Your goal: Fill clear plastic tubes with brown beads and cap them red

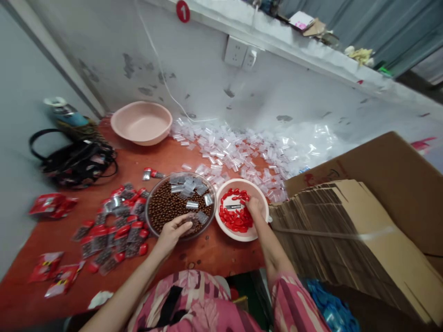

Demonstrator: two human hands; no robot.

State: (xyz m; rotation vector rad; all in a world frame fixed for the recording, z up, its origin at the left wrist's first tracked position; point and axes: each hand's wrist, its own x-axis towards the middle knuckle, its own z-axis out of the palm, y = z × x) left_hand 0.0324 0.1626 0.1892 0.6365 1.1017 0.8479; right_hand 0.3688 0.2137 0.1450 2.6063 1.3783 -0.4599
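Observation:
A clear bowl of small brown beads sits on the red table, with several small clear zip bags lying on top. My left hand rests at its near rim, fingers curled over a small clear bag. Beside it a white bowl holds several red pieces. My right hand reaches into that bowl, fingers down among the red pieces; whether it grips one is hidden.
Filled bags with red tops lie left of the bowls. A heap of empty clear bags lies by the wall. An empty pink basin, a black bag and stacked flat cardboard ring the work area.

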